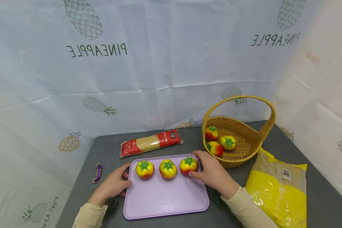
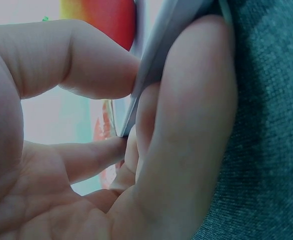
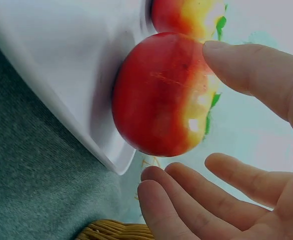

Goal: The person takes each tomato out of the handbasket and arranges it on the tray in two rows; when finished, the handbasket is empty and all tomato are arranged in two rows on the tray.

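Three red-and-yellow toy tomatoes with green tops stand in a row along the far side of a lilac tray point(image 1: 165, 198). My left hand point(image 1: 114, 183) grips the tray's left edge; in the left wrist view the thumb point(image 2: 101, 70) presses the rim and the fingers point(image 2: 196, 95) curl underneath. Around the rightmost tomato point(image 1: 188, 165) my right hand point(image 1: 213, 174) is spread. The right wrist view shows the thumb point(image 3: 256, 67) right at that tomato's upper side, while the other fingers point(image 3: 196, 200) stand apart from it near the tray's corner.
A wicker basket point(image 1: 246, 139) with a tall handle holds three more toy tomatoes behind the right hand. Beside the right sleeve lies a yellow bag point(image 1: 276, 186). Behind the tray is a red packet of noodles point(image 1: 151, 143), and a purple-wrapped candy point(image 1: 98, 173) lies at the left.
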Tool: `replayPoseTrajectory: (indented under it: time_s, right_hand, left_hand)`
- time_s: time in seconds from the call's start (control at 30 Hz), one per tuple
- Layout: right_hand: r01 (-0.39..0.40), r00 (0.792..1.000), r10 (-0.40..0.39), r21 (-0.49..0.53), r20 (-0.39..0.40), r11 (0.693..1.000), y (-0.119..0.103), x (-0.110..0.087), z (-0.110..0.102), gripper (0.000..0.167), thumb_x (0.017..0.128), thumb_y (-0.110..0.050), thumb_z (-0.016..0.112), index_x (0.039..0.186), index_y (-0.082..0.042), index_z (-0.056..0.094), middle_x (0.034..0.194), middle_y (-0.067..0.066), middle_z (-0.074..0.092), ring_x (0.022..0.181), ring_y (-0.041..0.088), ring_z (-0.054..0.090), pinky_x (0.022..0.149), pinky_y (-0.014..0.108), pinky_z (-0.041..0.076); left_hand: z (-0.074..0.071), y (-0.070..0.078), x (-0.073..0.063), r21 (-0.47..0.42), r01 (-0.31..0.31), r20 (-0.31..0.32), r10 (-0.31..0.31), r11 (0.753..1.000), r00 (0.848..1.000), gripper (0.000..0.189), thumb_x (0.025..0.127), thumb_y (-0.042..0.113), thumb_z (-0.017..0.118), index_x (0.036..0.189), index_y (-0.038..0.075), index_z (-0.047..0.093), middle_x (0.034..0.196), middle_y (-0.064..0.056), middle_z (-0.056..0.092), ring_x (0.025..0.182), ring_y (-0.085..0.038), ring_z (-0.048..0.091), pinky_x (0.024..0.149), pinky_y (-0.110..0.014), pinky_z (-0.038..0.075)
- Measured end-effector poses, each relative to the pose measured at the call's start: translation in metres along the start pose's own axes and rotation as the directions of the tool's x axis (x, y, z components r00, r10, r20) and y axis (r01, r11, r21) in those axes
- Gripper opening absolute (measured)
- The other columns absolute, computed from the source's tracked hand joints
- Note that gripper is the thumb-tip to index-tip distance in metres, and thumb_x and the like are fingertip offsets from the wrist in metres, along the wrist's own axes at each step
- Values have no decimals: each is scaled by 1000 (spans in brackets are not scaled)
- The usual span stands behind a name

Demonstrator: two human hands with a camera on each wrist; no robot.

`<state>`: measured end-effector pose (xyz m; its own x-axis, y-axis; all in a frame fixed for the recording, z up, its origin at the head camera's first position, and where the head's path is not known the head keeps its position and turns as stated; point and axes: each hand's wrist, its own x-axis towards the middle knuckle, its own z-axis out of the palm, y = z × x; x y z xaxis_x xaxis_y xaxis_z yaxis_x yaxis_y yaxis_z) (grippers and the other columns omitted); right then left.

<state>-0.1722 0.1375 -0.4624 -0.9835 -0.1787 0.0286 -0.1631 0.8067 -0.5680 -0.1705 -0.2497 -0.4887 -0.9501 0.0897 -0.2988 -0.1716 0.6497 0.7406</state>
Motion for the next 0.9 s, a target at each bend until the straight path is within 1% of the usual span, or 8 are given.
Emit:
replayPoseTrajectory:
  time_s: [0.1,0.23,0.33,0.47,0.6,0.7,0.8,0.9]
  right_hand:
    - [0,1000,0,-5,4,1000,0,0,-4,78,80,-37,96,146,-14,61,132,6,70,114,23,68,104,49,63]
    - [19,1000,-19,5,5,1000,0,-1,-12,73,82,-36,95,144,-14,64,129,5,71,109,22,68,99,47,65]
    - [53,999,-53,21,-7,998,2,-3,-21,67,84,-36,93,141,-15,66,128,5,72,108,23,69,94,43,65]
    - [127,990,-126,13,-60,992,8,-8,-35,60,86,-33,92,139,-17,68,127,3,73,109,23,71,91,42,66]
    - [177,975,-180,-34,-134,984,23,-9,-57,58,87,-32,91,138,-15,69,129,5,74,107,24,73,92,47,66]
    - [177,969,-185,-63,-164,982,37,-6,-76,57,88,-30,91,138,-12,69,130,9,74,107,28,73,93,52,65]
    - [158,969,-173,-94,-174,983,54,-3,-96,57,88,-27,91,137,-10,69,128,13,74,108,33,72,94,55,64]
    - [138,974,-153,-101,-164,985,71,1,-111,58,88,-25,91,139,-8,68,130,15,73,112,37,71,96,59,62]
  left_hand:
    - [0,0,1,12,5,0,-5,1000,1000,82,88,4,76,163,4,43,110,-16,57,72,-23,64,54,-39,65]
    - [0,1,3,18,6,3,-6,1000,1000,81,89,5,76,163,5,43,111,-15,58,74,-23,64,55,-39,65]
    - [0,2,3,10,0,5,0,1000,1000,81,89,5,76,163,5,43,111,-16,58,74,-23,65,55,-39,65]
    - [1,1,2,7,5,4,-5,1000,1000,81,89,4,77,163,5,43,110,-16,57,72,-23,65,54,-39,65]
    - [2,0,2,3,5,7,-5,1000,1000,82,89,4,77,163,6,43,111,-16,57,72,-22,65,54,-39,65]
    - [1,0,2,-3,11,7,-11,1000,1000,82,88,4,76,163,6,43,111,-16,57,72,-23,65,54,-40,65]
    - [1,-1,1,2,21,8,-21,1000,1000,82,89,4,77,163,6,43,111,-15,57,73,-23,65,55,-40,65]
    - [0,-1,1,6,20,9,-20,1000,1000,82,88,5,76,163,6,42,111,-16,57,74,-23,64,55,-39,65]
